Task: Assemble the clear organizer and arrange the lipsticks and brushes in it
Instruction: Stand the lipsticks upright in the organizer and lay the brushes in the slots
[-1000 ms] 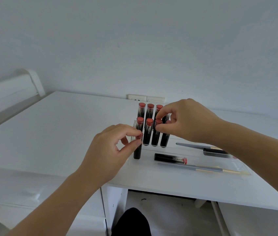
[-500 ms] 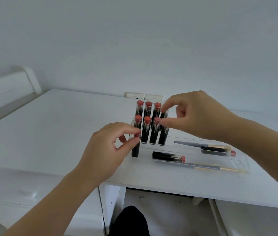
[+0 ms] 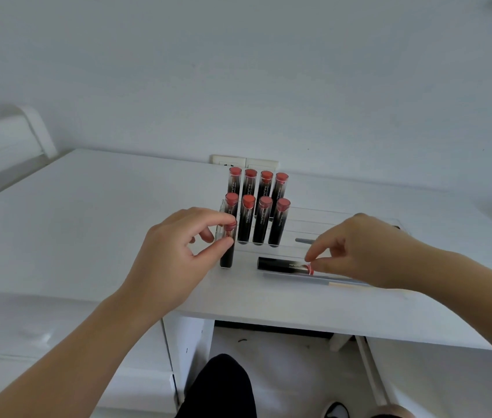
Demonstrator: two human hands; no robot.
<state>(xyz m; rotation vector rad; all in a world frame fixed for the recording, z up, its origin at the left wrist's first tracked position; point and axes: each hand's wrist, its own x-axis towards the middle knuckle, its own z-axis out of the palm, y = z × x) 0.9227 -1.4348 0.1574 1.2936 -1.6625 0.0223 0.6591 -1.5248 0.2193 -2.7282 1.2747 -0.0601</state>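
The clear organizer (image 3: 314,220) stands on the white desk (image 3: 87,224). Several black lipsticks with red caps (image 3: 265,218) stand upright in two rows in its left part. My left hand (image 3: 175,263) pinches the red top of one more upright lipstick (image 3: 227,251) at the front left corner. My right hand (image 3: 356,251) has thumb and forefinger closed on the red end of a lipstick lying flat (image 3: 284,264) in the front tray. A grey-handled brush (image 3: 314,279) lies in front of it, and a second brush (image 3: 305,240) lies behind, partly hidden by my right hand.
A white wall socket (image 3: 244,161) sits at the desk's back edge behind the organizer. A white bed frame (image 3: 6,146) stands at the far left. Below the desk edge are white drawers (image 3: 57,342), my dark-clothed leg (image 3: 220,387) and a shoe (image 3: 336,410).
My right hand left the upright lipsticks in the back rows, came down to the right and closed on the lying lipstick's red end. My left hand stays on the front left lipstick.
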